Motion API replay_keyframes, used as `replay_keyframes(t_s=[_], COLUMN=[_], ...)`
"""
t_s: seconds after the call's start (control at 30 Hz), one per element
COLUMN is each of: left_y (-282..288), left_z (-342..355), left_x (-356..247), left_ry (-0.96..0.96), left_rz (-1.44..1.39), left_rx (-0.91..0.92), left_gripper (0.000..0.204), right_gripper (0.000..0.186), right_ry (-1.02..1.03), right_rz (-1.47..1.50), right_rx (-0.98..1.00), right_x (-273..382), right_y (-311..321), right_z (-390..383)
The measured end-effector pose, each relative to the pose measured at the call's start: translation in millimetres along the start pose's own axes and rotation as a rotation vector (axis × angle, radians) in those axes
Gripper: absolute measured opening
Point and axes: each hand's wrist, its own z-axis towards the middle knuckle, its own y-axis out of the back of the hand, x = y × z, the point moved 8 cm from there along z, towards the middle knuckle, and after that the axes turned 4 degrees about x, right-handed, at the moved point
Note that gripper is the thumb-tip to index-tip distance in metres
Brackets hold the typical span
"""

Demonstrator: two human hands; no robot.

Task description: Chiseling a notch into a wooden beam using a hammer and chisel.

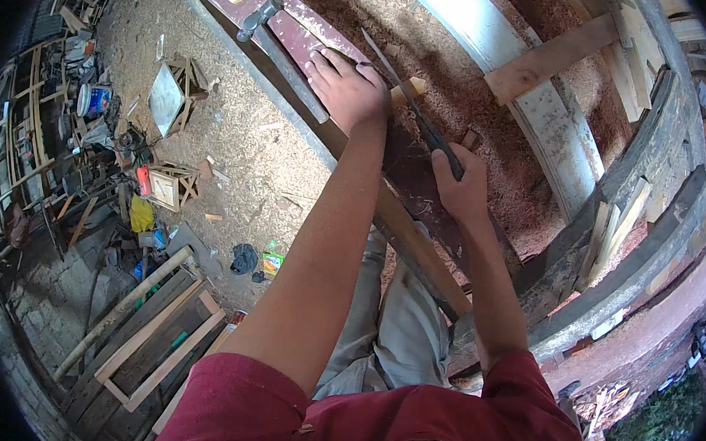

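My left hand (348, 92) lies palm down on the maroon plank (302, 30), its fingers stretched out. A light piece of wood (409, 91) shows at the hand's right side; whether it runs under the palm is hidden. My right hand (462, 183) is wrapped round the dark handle of a handsaw (397, 79), judged by its shape. The long, narrow blade points up and left and crosses the light wood; its teeth cannot be made out. A hammer (279, 57) lies on the plank just left of my left hand, head at the far end.
Wood shavings cover the ground beyond the plank. A whitish board (536, 110) with a brown crosspiece (552, 58) lies to the right, near stacked curved timbers (620, 200). Small wooden frames (169, 185), a white bucket (94, 101) and a black bag (244, 258) are at left.
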Motion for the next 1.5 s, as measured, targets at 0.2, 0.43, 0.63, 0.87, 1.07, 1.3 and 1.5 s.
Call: replay_keyframes(t_s=[0.2,0.43,0.63,0.87,1.07,1.3,1.5], left_y=[-2,-1,3,2,-3,-5,-6], left_z=[-1,-1,0,-2,-1,2,-1], left_x=[3,0,-2,0,0,8,1], left_ry=[0.009,-0.003,-0.001,-0.027,-0.026,0.019,0.006], left_rz=[0.026,0.001,-0.001,0.014,0.028,0.025,0.018], left_rx=[-0.007,0.009,0.014,-0.057,-0.055,0.003,0.003], left_gripper=[0.068,0.071,0.071,0.066,0.066,0.073,0.073], right_gripper=[0.037,0.037,0.037,0.038,0.039,0.038,0.038], right_ry=[0.007,-0.005,-0.03,0.03,0.023,-0.068,-0.04], right_rz=[-0.018,-0.018,-0.012,-0.049,0.014,-0.036,-0.035], right_rx=[0.013,0.011,0.004,-0.041,-0.032,-0.025,-0.034], right_x=[-1,5,5,2,13,0,15], right_y=[4,3,9,7,3,5,1], right_z=[-5,-1,-7,-18,-5,-25,-13])
